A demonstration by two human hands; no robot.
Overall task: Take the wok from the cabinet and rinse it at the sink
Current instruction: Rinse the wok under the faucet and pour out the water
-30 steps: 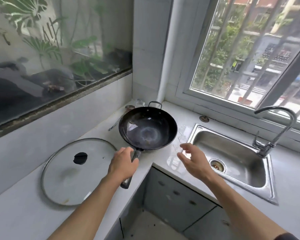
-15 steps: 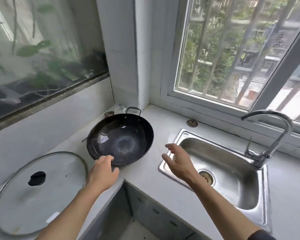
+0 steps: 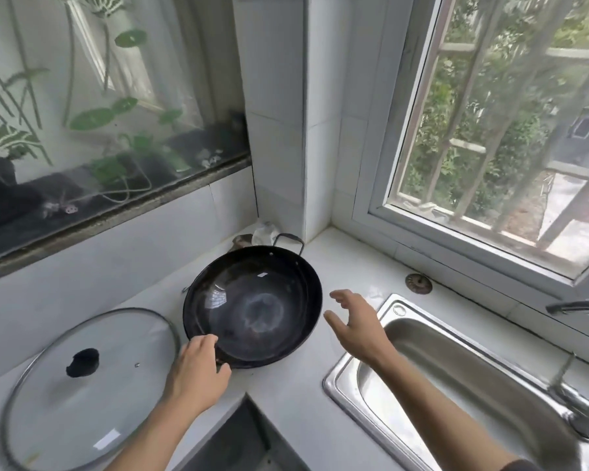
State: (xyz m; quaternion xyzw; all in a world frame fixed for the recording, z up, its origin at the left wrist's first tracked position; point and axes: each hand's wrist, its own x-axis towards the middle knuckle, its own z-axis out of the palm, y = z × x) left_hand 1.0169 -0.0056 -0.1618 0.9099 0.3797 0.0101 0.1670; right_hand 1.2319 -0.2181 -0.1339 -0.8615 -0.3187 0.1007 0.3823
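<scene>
While the wok (image 3: 252, 309) sits on the white surface (image 3: 351, 266) left of the sink (image 3: 456, 362), the left hand (image 3: 198, 375) is clamped on its near handle; the right hand (image 3: 357, 321), fingers apart and empty, hovers just beside its right rim.

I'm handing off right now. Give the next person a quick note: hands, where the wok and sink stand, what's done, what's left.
Left hand: at the near rim of the wok, where its handle is hidden; grip not clearly visible.
Right hand: open, empty, hovering between wok and sink.
Wok: out of the cabinet, upright on the counter, left of the sink. Glass lid lies flat to its left.
Faucet: no water seen running.
Done: wok fetched. Left: move it into the sink, rinse.
</scene>
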